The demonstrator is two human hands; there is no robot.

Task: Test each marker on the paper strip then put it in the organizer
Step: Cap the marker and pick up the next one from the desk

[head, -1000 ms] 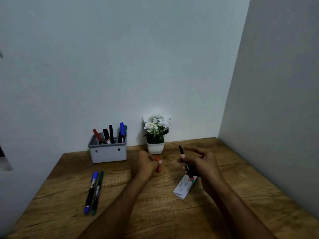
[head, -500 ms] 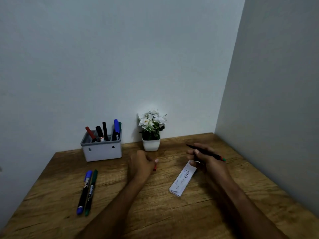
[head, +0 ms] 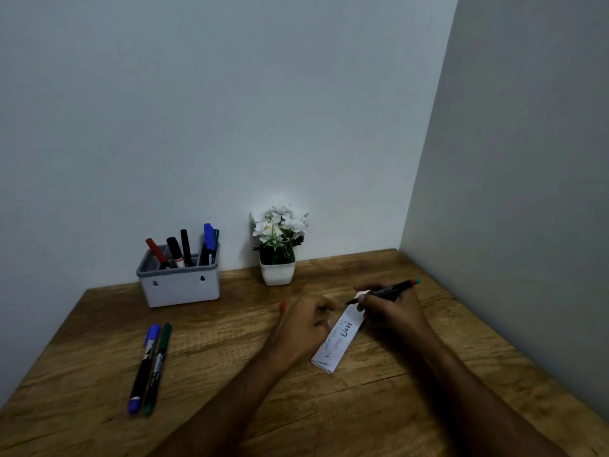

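Note:
My right hand grips a black marker with a red-and-green end, its tip pointing left above the far end of the white paper strip. The strip lies on the wooden desk with scribbles on it. My left hand is curled round a small red cap and rests just left of the strip. A blue marker and a green marker lie side by side at the left. The grey organizer at the back holds several markers.
A white pot of white flowers stands by the back wall, right of the organizer. A grey side wall closes the desk on the right. The desk's left edge runs close to the two loose markers.
My right hand turned the marker from pointing right to tip-left and brought it down over the strip's far end. My left hand slid right to the strip's edge.

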